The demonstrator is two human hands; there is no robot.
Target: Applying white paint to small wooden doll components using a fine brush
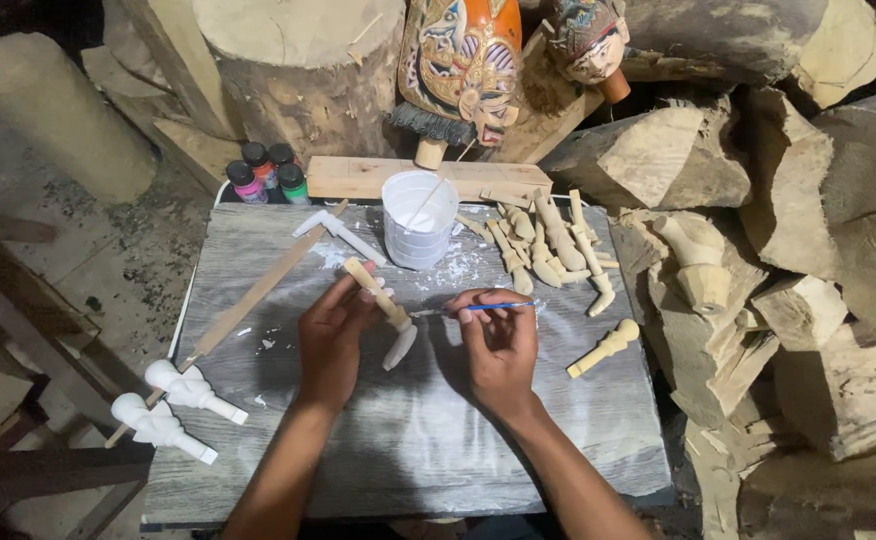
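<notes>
Rough wood blocks (758, 200) crowd around a grey desk (408, 440) that carries a white cup (418, 220), paint bottles (266, 172) and a heap of bare carved limbs (548, 245). Over the desk's middle, the left hand (333, 335) pinches a carved arm (383, 310). The right hand (498, 345) pinches a brush (478, 309), its tip just beside that arm.

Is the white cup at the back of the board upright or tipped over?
Upright. The white cup stands on its base on the grey board, open mouth up, a thin stick leaning inside. How full it is, cannot tell.
</notes>
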